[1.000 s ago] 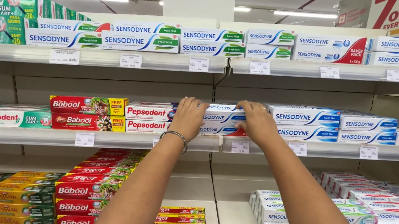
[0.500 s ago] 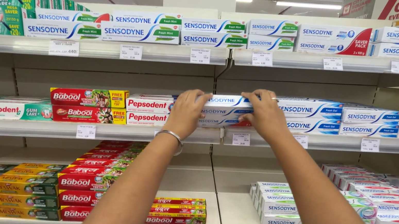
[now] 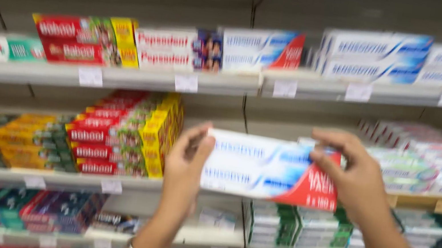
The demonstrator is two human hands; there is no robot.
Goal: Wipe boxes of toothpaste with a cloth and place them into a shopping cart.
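Observation:
I hold a white and blue toothpaste twin pack (image 3: 266, 168) with a red corner flat in front of me, between both hands. My left hand (image 3: 186, 165) grips its left end and wears a thin bracelet at the wrist. My right hand (image 3: 353, 174) grips its right end, fingers over the top edge. The pack is away from the shelves, level with the second shelf from the top. The picture is blurred by motion.
Shop shelves full of toothpaste boxes fill the view: red and yellow boxes (image 3: 115, 138) to the left, white and blue boxes (image 3: 380, 57) on the upper shelf (image 3: 192, 85), green and white boxes (image 3: 299, 224) below the pack. Price tags line the shelf edges.
Both hands were up at the upper shelf on the white and blue boxes. They have come down and toward me with one twin pack, and the camera has tilted down.

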